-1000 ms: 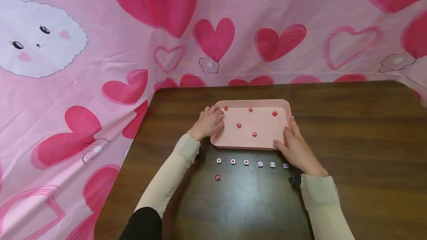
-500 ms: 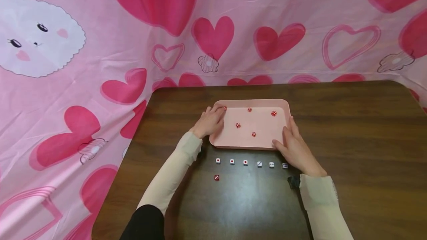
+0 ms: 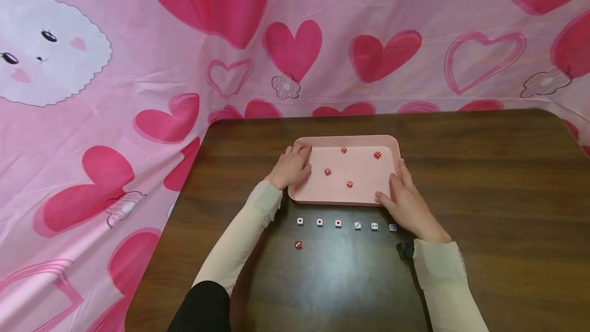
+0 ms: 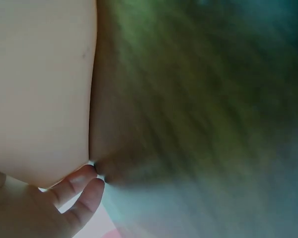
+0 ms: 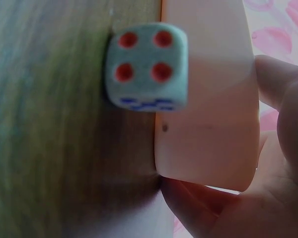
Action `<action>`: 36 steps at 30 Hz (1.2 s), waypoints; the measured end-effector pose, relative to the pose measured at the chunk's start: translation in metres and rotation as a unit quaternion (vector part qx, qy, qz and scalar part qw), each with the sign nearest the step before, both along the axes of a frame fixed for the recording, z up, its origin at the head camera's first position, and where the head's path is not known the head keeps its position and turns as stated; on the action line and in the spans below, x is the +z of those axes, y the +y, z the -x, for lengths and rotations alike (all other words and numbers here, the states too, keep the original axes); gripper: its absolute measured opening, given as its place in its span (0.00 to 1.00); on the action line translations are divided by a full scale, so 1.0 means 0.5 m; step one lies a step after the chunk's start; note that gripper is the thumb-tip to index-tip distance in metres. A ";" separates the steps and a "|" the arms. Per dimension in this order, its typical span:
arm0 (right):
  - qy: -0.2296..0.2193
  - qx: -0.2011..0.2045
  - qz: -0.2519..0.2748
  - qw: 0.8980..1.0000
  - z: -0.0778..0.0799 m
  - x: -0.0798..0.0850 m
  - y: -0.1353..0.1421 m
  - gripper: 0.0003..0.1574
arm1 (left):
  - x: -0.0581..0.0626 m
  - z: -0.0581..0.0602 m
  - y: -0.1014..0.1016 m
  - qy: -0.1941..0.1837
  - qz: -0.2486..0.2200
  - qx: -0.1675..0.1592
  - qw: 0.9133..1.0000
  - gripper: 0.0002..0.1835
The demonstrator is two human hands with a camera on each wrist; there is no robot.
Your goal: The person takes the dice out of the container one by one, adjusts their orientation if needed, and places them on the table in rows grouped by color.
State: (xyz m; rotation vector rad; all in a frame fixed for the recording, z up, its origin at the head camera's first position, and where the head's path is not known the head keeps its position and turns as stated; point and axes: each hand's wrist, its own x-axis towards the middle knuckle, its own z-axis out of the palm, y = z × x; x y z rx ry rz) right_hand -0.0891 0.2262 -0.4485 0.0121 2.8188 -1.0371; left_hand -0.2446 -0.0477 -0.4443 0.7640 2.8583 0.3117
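A pink tray (image 3: 329,194) lies on the table with several small red dice in it. My left hand (image 3: 289,166) reaches over its left edge, index fingertip right at the red die (image 3: 310,148) in the far left corner, mostly covering it. The thumb is apart, lower inside the tray. In the left wrist view, two fingers (image 4: 87,193) lie at the bottom edge of the tray's wall (image 4: 39,89). My right hand (image 3: 415,211) grips the tray's right side, thumb at the front rim and fingers along the outer wall; the right wrist view shows them around the corner.
A row of several white dice (image 3: 338,224) stands in front of the tray, and the right one (image 5: 146,67) looms large in the right wrist view. Below the row's left end sits a red die (image 3: 298,245). Pink heart-patterned cloth (image 3: 295,50) hangs behind the dark wooden table (image 3: 498,183).
My left hand has shifted slightly right and its fingertip now covers most of the corner red die, which showed fully a second ago. The right hand keeps its hold on the tray.
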 end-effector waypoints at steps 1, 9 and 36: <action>-0.001 0.000 0.000 1.000 0.000 0.000 0.000 0.49 | -0.001 0.001 0.000 0.001 0.002 0.001 1.000 0.30; -0.002 -0.002 0.004 1.000 0.002 -0.001 0.000 0.49 | -0.006 0.003 -0.001 0.000 -0.006 0.005 1.000 0.29; 0.031 -0.003 0.005 1.000 -0.001 -0.006 -0.002 0.46 | -0.005 0.001 -0.004 0.001 -0.021 0.000 1.000 0.11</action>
